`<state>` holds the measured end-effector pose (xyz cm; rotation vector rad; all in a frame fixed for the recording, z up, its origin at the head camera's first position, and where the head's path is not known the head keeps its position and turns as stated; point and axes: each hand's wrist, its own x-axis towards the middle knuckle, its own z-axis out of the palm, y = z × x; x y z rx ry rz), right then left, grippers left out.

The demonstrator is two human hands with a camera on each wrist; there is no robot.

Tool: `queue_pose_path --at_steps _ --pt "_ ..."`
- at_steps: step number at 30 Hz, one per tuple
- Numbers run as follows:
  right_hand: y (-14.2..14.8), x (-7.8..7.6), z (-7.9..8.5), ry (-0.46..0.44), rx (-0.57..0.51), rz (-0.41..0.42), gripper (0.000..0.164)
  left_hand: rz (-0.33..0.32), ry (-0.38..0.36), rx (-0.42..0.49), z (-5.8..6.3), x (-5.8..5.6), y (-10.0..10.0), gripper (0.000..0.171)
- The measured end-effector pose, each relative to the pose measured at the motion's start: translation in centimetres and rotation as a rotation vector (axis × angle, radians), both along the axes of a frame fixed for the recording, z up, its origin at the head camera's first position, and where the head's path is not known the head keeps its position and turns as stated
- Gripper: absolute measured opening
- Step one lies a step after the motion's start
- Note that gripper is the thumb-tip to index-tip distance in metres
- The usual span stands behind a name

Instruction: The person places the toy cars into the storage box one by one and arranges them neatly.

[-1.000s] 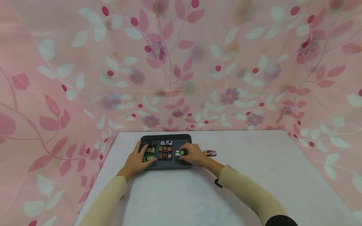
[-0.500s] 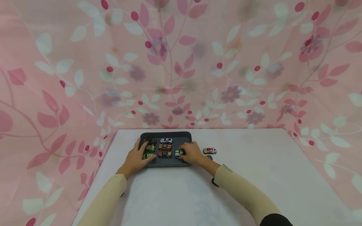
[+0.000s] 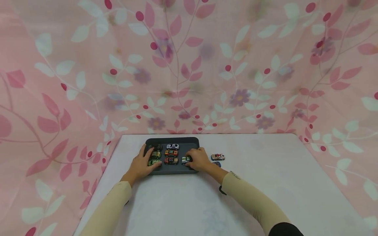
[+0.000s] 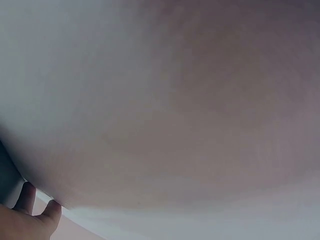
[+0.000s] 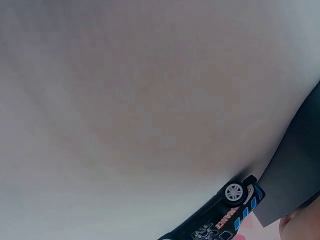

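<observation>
In the head view, a dark grey tray (image 3: 189, 141) near the back of the table bears several toy cars. My left hand (image 3: 141, 166) rests spread over the tray's left edge, its thumb beside a green toy car (image 3: 154, 162). Near its index finger sit a yellow-green car (image 3: 156, 154) and a dark car (image 3: 157, 147). My right hand (image 3: 200, 160) pinches a white-and-green toy car (image 3: 186, 160) at the tray's right side. The middle column has a white car (image 3: 172, 146), an orange car (image 3: 171, 153) and a dark red car (image 3: 171, 160).
To the right of the tray, a white-and-red toy car (image 3: 218, 157) lies on the white table (image 3: 265, 170). A blue car (image 3: 217, 164) sits partly hidden behind my right forearm. In the right wrist view, a black car (image 5: 220, 217) with blue windows stands beside the tray (image 5: 297, 165).
The head view has tilted and shifted slightly. My right forearm has moved a little, and the blue car beside it has come into sight. Both hands stay at the tray.
</observation>
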<state>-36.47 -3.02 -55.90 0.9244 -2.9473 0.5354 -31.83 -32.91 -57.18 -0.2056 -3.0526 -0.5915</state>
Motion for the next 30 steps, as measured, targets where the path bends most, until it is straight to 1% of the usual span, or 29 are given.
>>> queue_pose_path --at_steps 3,5,7,10,13,17,22,30 --pt "0.6 0.2 0.1 -0.005 -0.090 -0.007 0.041 -0.002 -0.011 0.004 -0.2 -0.1 0.1 0.091" --pt "1.2 0.3 0.3 0.023 -0.187 -0.007 0.047 0.002 -0.021 0.004 -0.4 -0.1 0.2 0.092" --pt "2.1 0.0 0.5 0.067 -0.263 -0.013 0.055 0.000 -0.019 0.008 -0.5 -0.2 0.2 0.092" --pt "3.7 -0.8 0.9 0.105 -0.301 -0.065 0.071 -0.001 -0.007 0.007 -0.4 -0.1 0.1 0.091" --pt "5.6 -1.6 0.9 0.095 -0.273 -0.147 0.081 -0.002 0.010 0.005 -0.2 -0.2 -0.1 0.090" --pt "8.1 -1.9 0.7 0.065 -0.241 -0.228 0.083 -0.001 0.022 0.001 0.1 -0.2 -0.4 0.090" --pt "10.8 -1.7 0.1 0.017 -0.151 -0.289 0.085 0.002 0.017 0.000 0.2 -0.2 -0.6 0.089" --pt "14.3 -1.8 -0.7 0.017 -0.045 -0.359 0.089 -0.015 0.022 0.007 -0.1 -0.4 -0.3 0.088"
